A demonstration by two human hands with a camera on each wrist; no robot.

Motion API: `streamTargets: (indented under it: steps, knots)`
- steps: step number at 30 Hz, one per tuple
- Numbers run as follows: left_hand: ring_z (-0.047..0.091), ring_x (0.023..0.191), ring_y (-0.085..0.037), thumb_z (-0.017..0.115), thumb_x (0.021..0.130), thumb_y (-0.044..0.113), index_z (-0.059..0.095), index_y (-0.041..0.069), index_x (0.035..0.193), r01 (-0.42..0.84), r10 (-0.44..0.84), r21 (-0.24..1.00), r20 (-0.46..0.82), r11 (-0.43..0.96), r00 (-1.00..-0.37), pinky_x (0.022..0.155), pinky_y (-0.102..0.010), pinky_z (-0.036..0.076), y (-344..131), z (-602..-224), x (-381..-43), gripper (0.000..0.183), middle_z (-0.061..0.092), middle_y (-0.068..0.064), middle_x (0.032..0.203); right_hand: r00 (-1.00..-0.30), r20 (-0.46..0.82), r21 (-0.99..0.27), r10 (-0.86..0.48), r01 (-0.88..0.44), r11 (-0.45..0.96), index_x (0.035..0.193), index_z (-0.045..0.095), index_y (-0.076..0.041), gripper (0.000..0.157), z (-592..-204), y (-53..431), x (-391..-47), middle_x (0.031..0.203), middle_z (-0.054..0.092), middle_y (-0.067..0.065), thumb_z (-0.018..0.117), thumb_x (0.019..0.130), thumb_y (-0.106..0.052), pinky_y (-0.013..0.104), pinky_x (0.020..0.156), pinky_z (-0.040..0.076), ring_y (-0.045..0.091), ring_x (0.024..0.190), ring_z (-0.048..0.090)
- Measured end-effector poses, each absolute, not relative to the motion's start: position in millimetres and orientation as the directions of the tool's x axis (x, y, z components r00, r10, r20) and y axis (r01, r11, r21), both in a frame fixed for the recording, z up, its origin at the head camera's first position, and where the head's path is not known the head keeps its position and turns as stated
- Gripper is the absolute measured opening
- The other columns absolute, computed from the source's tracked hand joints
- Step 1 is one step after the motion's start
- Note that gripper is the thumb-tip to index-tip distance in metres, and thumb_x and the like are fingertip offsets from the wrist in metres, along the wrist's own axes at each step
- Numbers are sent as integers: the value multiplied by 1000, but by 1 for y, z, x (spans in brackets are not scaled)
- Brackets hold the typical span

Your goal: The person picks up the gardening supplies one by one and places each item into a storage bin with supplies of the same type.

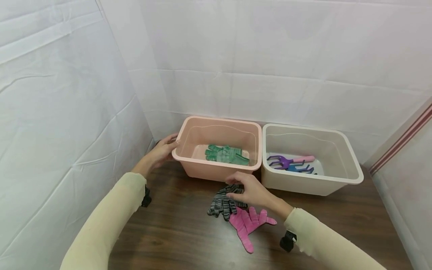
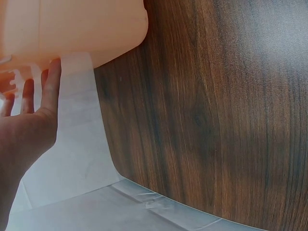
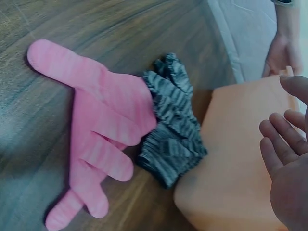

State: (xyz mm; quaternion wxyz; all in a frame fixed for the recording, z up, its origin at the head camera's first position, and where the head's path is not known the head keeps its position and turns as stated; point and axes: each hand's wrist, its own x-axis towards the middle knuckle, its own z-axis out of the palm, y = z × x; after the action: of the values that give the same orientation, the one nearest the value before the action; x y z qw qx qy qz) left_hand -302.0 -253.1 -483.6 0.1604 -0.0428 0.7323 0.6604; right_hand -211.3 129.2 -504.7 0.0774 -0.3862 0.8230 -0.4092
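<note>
By the worktop's [image 1: 168,221] far edge, the straight-fingered left hand [image 1: 161,150] likely steadies the pink bin [image 1: 209,169]; the right hand [image 1: 252,192] hovers, grip loose, empty.

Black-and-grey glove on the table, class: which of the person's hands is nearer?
Right. The right hand hovers just over the black-and-grey glove; the left hand is farther off, at the left end of the peach bin.

Left grip [image 1: 161,150] outstretched, right grip [image 1: 250,190] hovers loosely.
</note>
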Motion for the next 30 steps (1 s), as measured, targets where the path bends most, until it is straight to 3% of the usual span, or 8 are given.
streamTargets:
  steps: [5, 9, 14, 20, 30]
  knots:
    - [42, 147, -46, 48, 115, 25, 21, 14, 171, -251, 165, 962, -267, 109, -950, 100, -52, 54, -255, -486, -301, 63, 23, -18, 173, -704, 168, -745, -690, -549, 378, 132, 68, -10, 46, -521, 125, -211, 123, 70, 2, 86, 92, -23, 47, 103, 55, 28, 117, 68]
    - [42, 146, -48, 47, 115, 24, 20, 13, 171, -232, 181, 967, -247, 105, -952, 91, -44, 58, -255, -486, -301, 62, 23, -19, 173, -725, 153, -739, -671, -535, 410, 133, 67, -10, 48, -532, 124, -212, 126, 70, 4, 87, 92, -24, 45, 105, 54, 23, 119, 66]
    - [43, 146, -47, 47, 115, 24, 21, 13, 170, -224, 184, 968, -243, 117, -952, 97, -49, 56, -252, -485, -301, 62, 24, -19, 172, -750, 137, -729, -647, -518, 447, 133, 68, -9, 50, -547, 125, -214, 128, 71, 12, 88, 90, -23, 46, 105, 53, 22, 119, 65]
    - [42, 147, -46, 47, 115, 25, 21, 13, 170, -221, 175, 967, -241, 126, -954, 104, -57, 51, -251, -485, -301, 63, 24, -19, 173, -784, 115, -736, -610, -480, 477, 133, 69, -10, 52, -560, 124, -218, 128, 71, 9, 89, 89, -27, 46, 104, 53, 20, 118, 65]
    - [41, 147, -45, 47, 115, 25, 22, 12, 170, -228, 170, 968, -244, 107, -955, 101, -53, 53, -251, -487, -301, 62, 24, -19, 172, -797, 114, -728, -593, -473, 497, 133, 69, -8, 56, -573, 114, -221, 128, 70, 9, 91, 86, -29, 48, 104, 52, 24, 117, 64]
